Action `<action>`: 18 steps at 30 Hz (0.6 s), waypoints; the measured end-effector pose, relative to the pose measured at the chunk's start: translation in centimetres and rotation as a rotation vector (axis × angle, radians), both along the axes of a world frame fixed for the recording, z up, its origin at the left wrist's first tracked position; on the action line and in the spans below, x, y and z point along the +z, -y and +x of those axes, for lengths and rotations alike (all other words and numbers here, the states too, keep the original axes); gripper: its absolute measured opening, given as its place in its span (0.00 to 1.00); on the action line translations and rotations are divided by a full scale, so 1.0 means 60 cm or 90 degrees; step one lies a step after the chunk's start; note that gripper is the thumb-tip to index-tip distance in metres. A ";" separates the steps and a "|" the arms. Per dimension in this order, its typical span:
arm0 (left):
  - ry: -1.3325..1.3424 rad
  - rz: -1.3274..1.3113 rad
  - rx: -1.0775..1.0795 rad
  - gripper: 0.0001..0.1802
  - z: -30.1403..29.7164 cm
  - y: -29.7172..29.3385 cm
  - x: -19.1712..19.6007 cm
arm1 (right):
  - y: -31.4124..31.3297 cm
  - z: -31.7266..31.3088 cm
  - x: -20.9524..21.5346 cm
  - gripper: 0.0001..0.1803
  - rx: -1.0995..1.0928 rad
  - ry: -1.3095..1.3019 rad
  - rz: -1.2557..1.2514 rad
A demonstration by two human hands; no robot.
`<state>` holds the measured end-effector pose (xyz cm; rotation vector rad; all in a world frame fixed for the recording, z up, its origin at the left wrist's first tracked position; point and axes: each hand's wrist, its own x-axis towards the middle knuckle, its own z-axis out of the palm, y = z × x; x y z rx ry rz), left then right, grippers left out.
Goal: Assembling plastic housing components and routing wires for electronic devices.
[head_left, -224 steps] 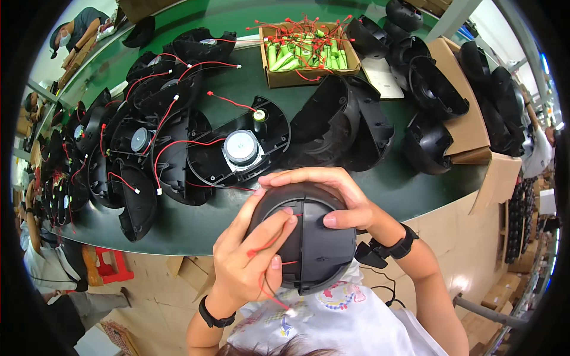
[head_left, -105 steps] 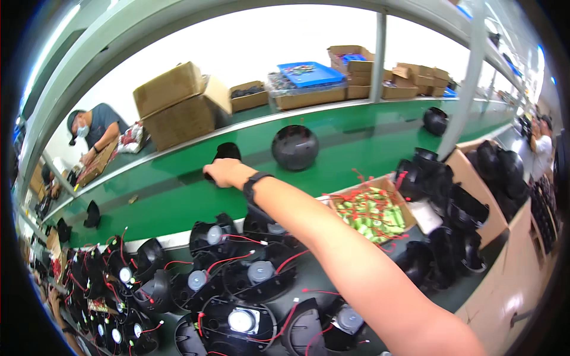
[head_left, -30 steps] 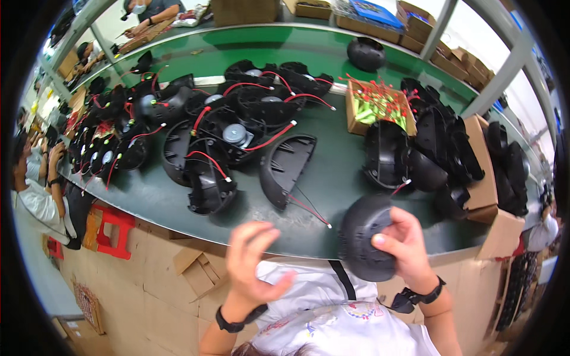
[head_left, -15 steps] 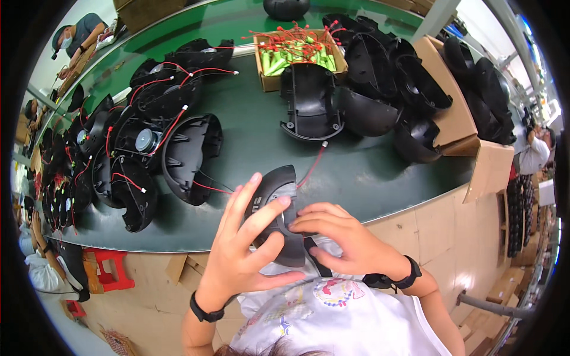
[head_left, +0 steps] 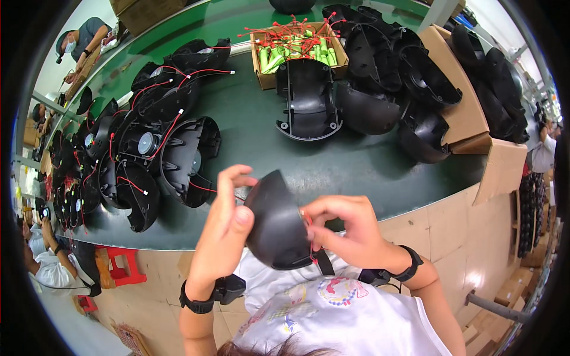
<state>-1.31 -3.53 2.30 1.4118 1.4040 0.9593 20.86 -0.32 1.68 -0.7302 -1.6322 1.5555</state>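
Observation:
Above my lap, a black rounded plastic shell stands with its smooth curved outside showing. My left hand grips it along its left side, thumb against the curved face. At the shell's right edge, my right hand has thumb and forefinger pinched together on a thin red wire. The shell's inside faces away from view. Nearest on the table is an open black shell with a red wire running toward my left hand.
A carton of green cylindrical cells with red leads stands at the back. Before it lies an open black housing. More shells pile up right beside a large cardboard box. Shells with speakers crowd the left. Co-workers sit far left.
The shell has turned over from its lettered face to its smooth curved side. My left hand has shifted to its left side; the right now pinches at its right edge.

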 end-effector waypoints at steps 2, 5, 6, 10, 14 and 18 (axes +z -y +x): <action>0.043 -0.004 0.089 0.46 0.015 0.002 0.030 | -0.016 -0.006 0.003 0.09 0.031 -0.101 -0.353; -0.200 0.146 0.073 0.36 0.015 -0.005 0.030 | -0.060 -0.013 -0.021 0.11 0.029 -0.123 -0.312; -0.200 0.146 0.073 0.36 0.020 -0.007 0.028 | -0.073 -0.016 -0.025 0.11 0.029 -0.124 -0.313; -0.316 0.374 -0.081 0.34 0.026 -0.023 0.009 | -0.103 -0.007 -0.024 0.12 0.137 -0.137 -0.420; -0.398 0.380 -0.089 0.34 0.027 -0.028 0.018 | -0.096 0.027 0.006 0.10 -0.070 0.205 0.124; -0.499 0.384 -0.082 0.40 0.030 -0.024 0.012 | -0.038 0.053 0.027 0.16 -0.111 0.237 0.488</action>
